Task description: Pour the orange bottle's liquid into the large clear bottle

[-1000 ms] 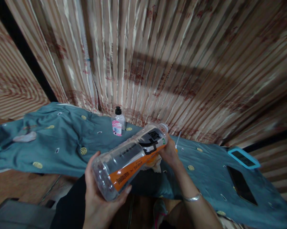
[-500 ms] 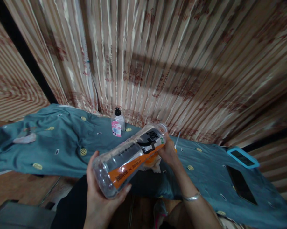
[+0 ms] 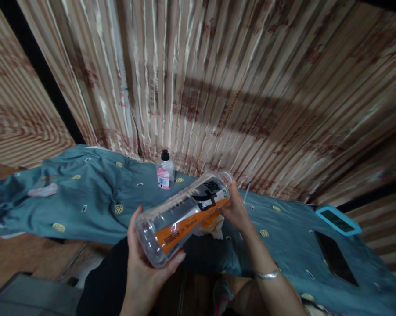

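A large clear plastic bottle (image 3: 181, 215) with an orange and black label is held tilted between both hands, its neck pointing up and to the right. My left hand (image 3: 148, 267) is closed around the base. Near the neck, my right hand (image 3: 234, 206) grips the bottle's upper end, with a silver bangle on that wrist. No cap shows on the mouth, and the inside looks empty. Behind and beneath the bottle lie an orange item and a pale tissue or cloth (image 3: 214, 230), partly hidden. A small clear bottle (image 3: 165, 171) with a black cap and pink label stands behind.
A teal patterned sheet (image 3: 95, 193) covers the low surface. On its right lie a dark phone (image 3: 336, 259) and a blue-framed device (image 3: 339, 220). A pale pinkish item (image 3: 43, 190) rests at left. Striped curtains (image 3: 198, 87) hang behind, and a grey box (image 3: 33, 294) sits lower left.
The view has shifted slightly, so the surroundings sit a little further right. Both hands keep their hold on the large bottle, whose base has risen slightly in view.
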A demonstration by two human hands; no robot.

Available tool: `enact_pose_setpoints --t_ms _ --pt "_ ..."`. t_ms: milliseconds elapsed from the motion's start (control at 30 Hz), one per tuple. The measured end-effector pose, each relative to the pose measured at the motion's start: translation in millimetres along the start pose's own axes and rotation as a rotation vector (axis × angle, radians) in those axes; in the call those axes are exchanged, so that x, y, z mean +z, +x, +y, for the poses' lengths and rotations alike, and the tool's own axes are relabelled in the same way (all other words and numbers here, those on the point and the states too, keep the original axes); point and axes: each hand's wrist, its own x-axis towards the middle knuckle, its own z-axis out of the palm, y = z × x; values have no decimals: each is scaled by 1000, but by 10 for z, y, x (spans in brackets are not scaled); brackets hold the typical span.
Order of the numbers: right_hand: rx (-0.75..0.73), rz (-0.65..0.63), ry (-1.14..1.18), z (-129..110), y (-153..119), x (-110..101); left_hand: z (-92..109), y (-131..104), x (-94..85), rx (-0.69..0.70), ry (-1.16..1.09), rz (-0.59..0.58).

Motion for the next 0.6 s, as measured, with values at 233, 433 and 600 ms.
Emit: enact_pose_setpoints --t_ms 233,433,600 --pt "-1 8 51 92 -135 -96 82 -23 50 -40 -18 0" --pt "25 50 59 163 -182 -85 57 -28 74 -36 -68 -8" --pt "18 56 48 152 -174 -85 21 -1 31 -10 -24 -35"
